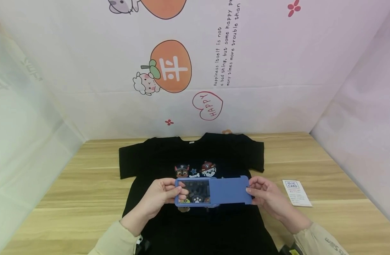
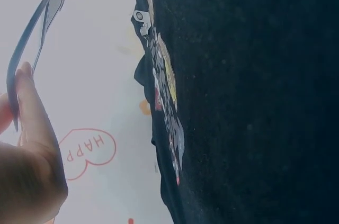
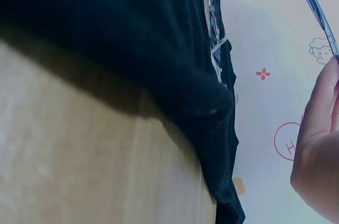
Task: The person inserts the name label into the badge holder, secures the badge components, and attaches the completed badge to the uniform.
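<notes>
Both hands hold a blue card holder (image 1: 230,190) level above a black T-shirt (image 1: 163,156). Its left part is a blue frame around a see-through window (image 1: 190,187); the right part is a solid blue panel, slid out sideways. My left hand (image 1: 164,194) pinches the frame's left end, fingers showing through the window. At the panel's right end, my right hand (image 1: 266,194) pinches the edge between thumb and fingers. In the left wrist view the holder (image 2: 32,33) appears edge-on, raised off the shirt. Cartoon dogs (image 1: 195,170) are printed on the shirt's chest.
A white paper card (image 1: 297,193) printed "ID/IC CARD" lies on the wooden table (image 1: 70,198), right of the shirt. White cloth (image 1: 262,53) with cartoon prints hangs behind the table, and pale cloth (image 1: 22,88) closes off the sides.
</notes>
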